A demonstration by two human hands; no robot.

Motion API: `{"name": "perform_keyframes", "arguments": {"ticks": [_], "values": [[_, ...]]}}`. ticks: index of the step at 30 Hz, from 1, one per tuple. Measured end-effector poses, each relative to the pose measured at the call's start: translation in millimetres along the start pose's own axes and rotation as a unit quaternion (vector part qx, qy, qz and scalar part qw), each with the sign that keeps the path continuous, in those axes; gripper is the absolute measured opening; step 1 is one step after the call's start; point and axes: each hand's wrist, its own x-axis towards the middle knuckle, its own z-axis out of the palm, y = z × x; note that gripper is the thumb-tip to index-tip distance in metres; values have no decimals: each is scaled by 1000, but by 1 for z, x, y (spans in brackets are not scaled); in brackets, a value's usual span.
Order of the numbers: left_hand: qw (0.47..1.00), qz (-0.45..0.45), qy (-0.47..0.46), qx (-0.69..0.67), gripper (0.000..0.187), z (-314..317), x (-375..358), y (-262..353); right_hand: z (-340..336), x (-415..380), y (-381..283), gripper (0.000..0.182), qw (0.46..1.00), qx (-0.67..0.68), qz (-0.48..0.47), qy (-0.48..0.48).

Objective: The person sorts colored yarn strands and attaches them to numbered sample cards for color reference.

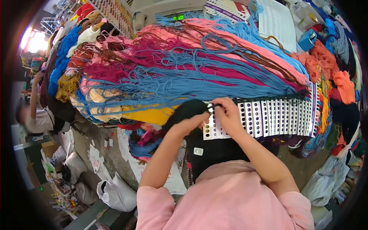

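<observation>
At the left end of a row of white cards with punched holes (264, 117), my two hands are close together. My left hand (196, 122) is closed on a thick bundle of black thread (186, 112) that hangs over the table's front edge. My right hand (229, 115) pinches a strand of the same black thread above the first card. Black thread also runs along the top edge of the cards to the right. The fingertips partly cover the strand and the card holes there.
Long blue threads (184, 86), with magenta and pink ones, spread across the table behind the cards. Piled yarn lies on both sides. A digital display (178, 17) glows green at the back beside a sheet of paper (276, 25). Another person (34, 115) is at far left.
</observation>
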Motion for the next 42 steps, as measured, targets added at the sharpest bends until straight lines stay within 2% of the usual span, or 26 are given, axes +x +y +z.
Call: {"name": "perform_keyframes", "arguments": {"ticks": [2,3,4,5,6,7,8,9,10,12,13,14,15,16,17,18,19,20,22,25,29,32,33,36,41,42], "values": [[981,17,141,-135,17,-16,-31,12,6,-2,-3,31,966,-248,-69,-5],[975,55,161,-143,20,-43,-45,9,10,-2,-7,44,955,-293,-31,-32],[969,48,189,-150,20,-73,-61,2,12,-2,-8,45,947,-318,-37,-24],[947,76,200,-238,24,-112,-80,-11,14,-2,-8,45,938,-342,-45,-17],[923,140,240,-266,22,-152,-96,-27,16,-1,-9,46,929,-366,-54,-12],[890,191,222,-349,15,-195,-115,-44,18,0,-8,49,940,-337,-44,-15],[830,244,213,-454,10,-215,-131,-46,18,-1,-7,49,939,-340,-39,-18],[762,241,299,-521,8,-224,-141,-46,19,-2,-8,49,938,-343,-37,-21],[725,217,387,-527,11,-237,-145,-52,19,-1,-9,49,937,-348,-37,-22],[770,257,406,-420,15,-211,-151,-57,19,-3,-9,47,932,-359,-39,-16],[796,239,451,-327,14,-154,-152,-27,15,-4,-11,47,937,-345,-36,-30],[857,198,391,-270,13,-120,-156,-23,14,-8,-9,48,945,-324,-48,-21],[899,215,345,-161,15,-97,-144,-35,13,-12,-8,48,957,-285,-63,-11],[903,152,269,-298,17,-58,-145,-25,10,-18,-6,48,971,-226,-81,-4],[925,164,234,-248,20,-41,-131,-42,3,-24,-13,42,976,-196,-97,-6],[923,173,110,-326,26,-24,-124,-41,-6,-30,-23,32,984,-151,-96,-13],[906,150,77,-389,31,-8,-114,-40,-13,-37,-32,23,994,-80,-65,-33],[889,160,41,-428,34,10,-108,-33,-17,-43,-30,14,994,-69,-83,-34],[859,190,-42,-474,38,34,-97,-21,-29,-51,-54,7,993,24,66,-90],[886,211,-78,-406,44,56,-84,-12,-31,-57,-77,10,923,292,201,-150],[854,210,-97,-467,40,64,-99,3,-46,-57,-73,12,892,324,274,-156],[898,277,-14,-340,41,72,-87,-17,-44,-60,-73,12,914,291,235,-158],[920,250,31,-299,39,80,-93,-9,-45,-62,-72,12,906,312,233,-163],[872,262,-115,-397,34,77,-85,-16,-49,-65,-69,11,882,372,234,-170],[866,245,-98,-425,31,89,-89,-6,-59,-66,-75,11,859,409,270,-150],[866,242,-87,-429,30,90,-90,-5,-59,-67,-78,10,871,391,262,-141]]}}
